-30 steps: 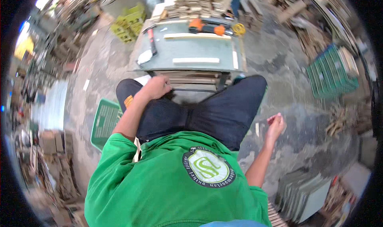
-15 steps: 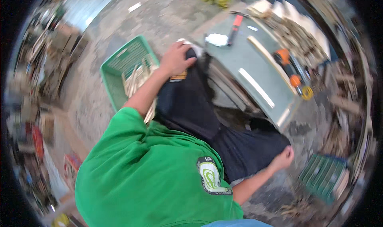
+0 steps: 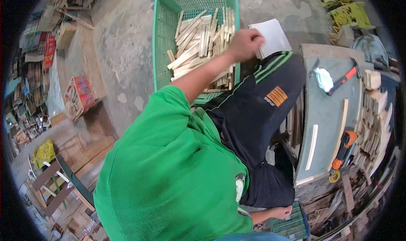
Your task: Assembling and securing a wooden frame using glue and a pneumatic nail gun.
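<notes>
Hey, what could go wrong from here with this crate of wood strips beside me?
Your left hand is close to the green crate of loosely piled wooden strips, so a rough end might scratch it. The orange-and-black power tool lies near the edge of the worktable and could get knocked off.

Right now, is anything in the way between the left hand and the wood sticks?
Nothing visible blocks the left hand from the wood sticks. The green basket holding them is open on top; seen from above, only its rim crosses beneath the wrist.
</notes>
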### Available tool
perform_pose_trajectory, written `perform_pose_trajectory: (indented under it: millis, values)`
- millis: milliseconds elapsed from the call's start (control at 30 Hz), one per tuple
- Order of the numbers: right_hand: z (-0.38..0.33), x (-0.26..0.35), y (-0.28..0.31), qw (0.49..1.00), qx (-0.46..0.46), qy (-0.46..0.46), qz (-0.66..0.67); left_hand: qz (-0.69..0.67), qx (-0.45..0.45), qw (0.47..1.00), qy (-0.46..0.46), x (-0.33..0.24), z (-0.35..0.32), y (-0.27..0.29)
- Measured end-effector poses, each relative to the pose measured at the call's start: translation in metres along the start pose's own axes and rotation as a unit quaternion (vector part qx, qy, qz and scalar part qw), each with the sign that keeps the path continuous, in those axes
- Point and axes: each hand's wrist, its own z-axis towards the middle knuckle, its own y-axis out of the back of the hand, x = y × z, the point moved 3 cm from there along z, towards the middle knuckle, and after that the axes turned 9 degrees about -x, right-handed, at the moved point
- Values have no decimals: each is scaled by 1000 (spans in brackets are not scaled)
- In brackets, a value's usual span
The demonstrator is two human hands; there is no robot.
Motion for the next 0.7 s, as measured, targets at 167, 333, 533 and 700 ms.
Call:
perform_pose_trajectory:
  millis: [167, 333, 533, 700]
  values:
    - [5, 24, 0, 996, 4, 16, -92, 278, -19, 948, 157, 185, 14, 138]
    - [21, 16, -2, 992, 32, 51, -112, 418, -6, 874, 249, 303, -13, 218]
    - [34, 9, 4, 988, 33, 48, -145, 344, 51, 843, 409, 353, -18, 148]
    - [27, 26, 4, 977, 42, 47, -205, 354, -15, 827, 437, 332, -13, 92]
